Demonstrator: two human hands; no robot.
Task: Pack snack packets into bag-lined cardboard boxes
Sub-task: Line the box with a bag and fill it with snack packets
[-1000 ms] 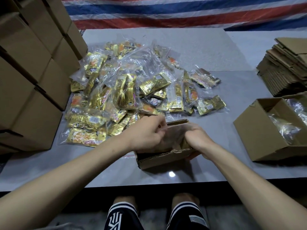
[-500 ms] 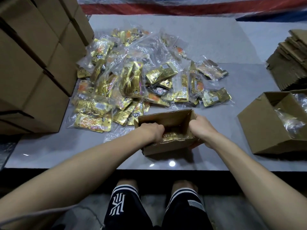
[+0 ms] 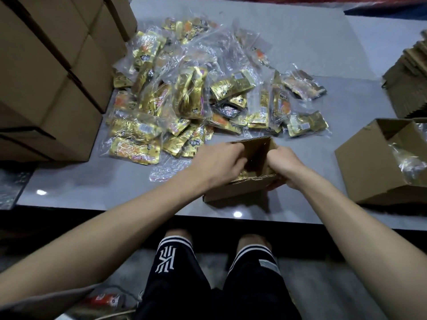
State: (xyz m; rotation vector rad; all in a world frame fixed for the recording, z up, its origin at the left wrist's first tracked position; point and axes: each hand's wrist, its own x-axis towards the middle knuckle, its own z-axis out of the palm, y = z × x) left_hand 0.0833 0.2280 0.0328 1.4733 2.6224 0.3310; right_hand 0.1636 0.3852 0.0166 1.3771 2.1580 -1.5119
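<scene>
Head view: A worker's hands close in on a small box [image 3: 240, 188] at the near edge of the table [image 3: 312, 54], just this side of a heap of snack packets [image 3: 196, 95]. Half a second ago the left hand [image 3: 217, 162] was sunk low in the near-left of the box. It has since risen to the far-left corner of the mouth, bringing the two hands closer together. The box itself has barely shifted. Gold foil glints inside it, so this carton appears already loaded, and the hands seem to be settling the contents or the liner before closing.

The left hand arches knuckles-up, its fingers curled down past the rim. What they hold is hidden. The right hand [image 3: 283, 165] clamps the right wall, fingers wrapped round its outside and thumb side at the rim. Both forearms reach in from the near side and converge on the box.

To the right waits an open lined box [image 3: 369, 172]. Closed cartons [image 3: 57, 88] are stacked at left, and flattened cardboard [image 3: 406, 82] lies far right.
</scene>
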